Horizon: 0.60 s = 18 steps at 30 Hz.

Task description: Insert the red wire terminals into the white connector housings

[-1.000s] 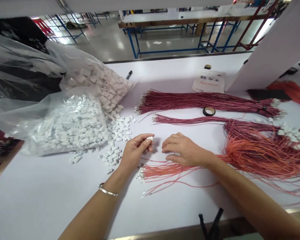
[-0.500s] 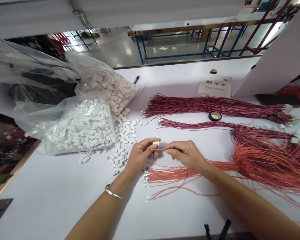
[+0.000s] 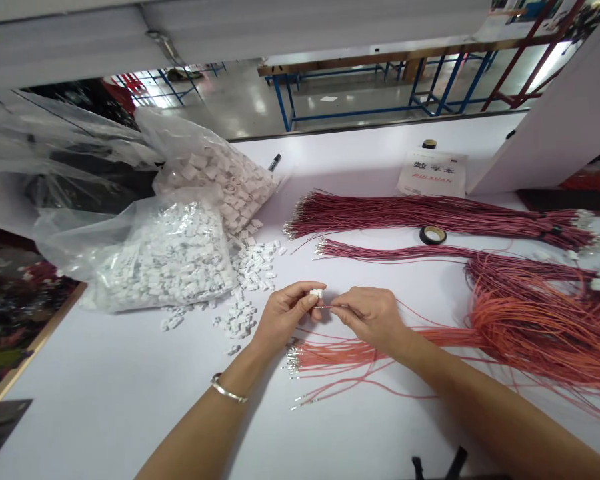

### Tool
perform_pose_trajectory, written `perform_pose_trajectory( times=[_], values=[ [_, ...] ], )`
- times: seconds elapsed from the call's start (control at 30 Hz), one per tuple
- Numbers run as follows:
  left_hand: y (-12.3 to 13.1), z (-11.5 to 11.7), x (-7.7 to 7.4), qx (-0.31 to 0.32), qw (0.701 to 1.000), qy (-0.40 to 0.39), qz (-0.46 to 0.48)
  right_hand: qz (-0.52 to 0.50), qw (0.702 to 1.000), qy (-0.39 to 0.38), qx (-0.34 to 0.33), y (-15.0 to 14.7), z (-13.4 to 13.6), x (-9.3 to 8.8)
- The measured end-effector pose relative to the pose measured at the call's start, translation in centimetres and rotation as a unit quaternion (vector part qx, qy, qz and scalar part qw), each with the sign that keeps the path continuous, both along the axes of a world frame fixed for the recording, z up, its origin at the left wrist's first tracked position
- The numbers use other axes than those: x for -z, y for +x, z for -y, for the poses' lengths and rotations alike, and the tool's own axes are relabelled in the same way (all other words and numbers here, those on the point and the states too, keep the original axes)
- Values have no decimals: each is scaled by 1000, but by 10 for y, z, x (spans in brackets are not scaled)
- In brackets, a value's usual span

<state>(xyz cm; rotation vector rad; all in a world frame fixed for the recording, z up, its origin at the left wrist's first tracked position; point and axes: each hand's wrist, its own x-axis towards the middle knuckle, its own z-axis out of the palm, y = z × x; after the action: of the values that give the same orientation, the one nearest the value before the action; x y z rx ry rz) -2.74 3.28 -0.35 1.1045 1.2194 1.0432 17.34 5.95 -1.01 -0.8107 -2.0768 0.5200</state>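
"Many orange wires (image 3: 330,355) lie toward the near edge of our tabletop (image 3: 105,373). What do we hold beyond?"

"Mid-tabletop, our left hand (image 3: 285,312) pinches a white connector (image 3: 317,293); our right hand (image 3: 373,317), a red wire (image 3: 325,307). We see a notebook (image 3: 433,175) toward the far edge."

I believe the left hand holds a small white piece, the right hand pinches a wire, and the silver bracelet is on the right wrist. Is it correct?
Not entirely: the silver bracelet is on the left wrist, as the head view shows. The left hand holds a small white piece, and the right hand pinches a wire.
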Motion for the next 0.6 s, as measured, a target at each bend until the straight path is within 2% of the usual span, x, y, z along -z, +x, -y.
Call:
perform_pose_trajectory(
  times=[0.1,0.23,0.6],
  values=[
    [1,0,-2,-2,1000,9,0,-24,999,17,28,1,2,-5],
    [0,-1,-3,3,1000,18,0,-57,996,-5,71,3,6,-9],
    [-1,-1,-2,19,999,23,-16,-54,995,-13,80,2,4,-5]
  ],
)
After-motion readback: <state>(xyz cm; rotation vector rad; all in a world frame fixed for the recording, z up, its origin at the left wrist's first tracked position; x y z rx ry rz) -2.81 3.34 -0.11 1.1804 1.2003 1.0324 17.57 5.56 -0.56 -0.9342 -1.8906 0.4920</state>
